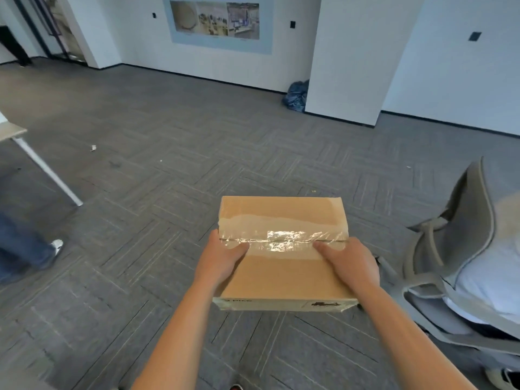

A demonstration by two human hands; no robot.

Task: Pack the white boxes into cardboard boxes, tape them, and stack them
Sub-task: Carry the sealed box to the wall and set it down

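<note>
A closed cardboard box (281,274) is held in the air above the grey carpet, in the lower middle of the head view. Clear shiny tape (284,241) runs across the seam of its top flaps. My left hand (218,256) grips the box's left side, thumb lying on the top near the tape. My right hand (350,261) grips the right side the same way, thumb on top. The fingers of both hands are hidden under the box's sides. No white boxes are in view.
A grey office chair (455,249) with a seated person stands close at the right. At the left are a table corner with a white leg (47,171) and another person's jeans leg and shoe (25,249). A blue bag (295,97) lies by the far wall.
</note>
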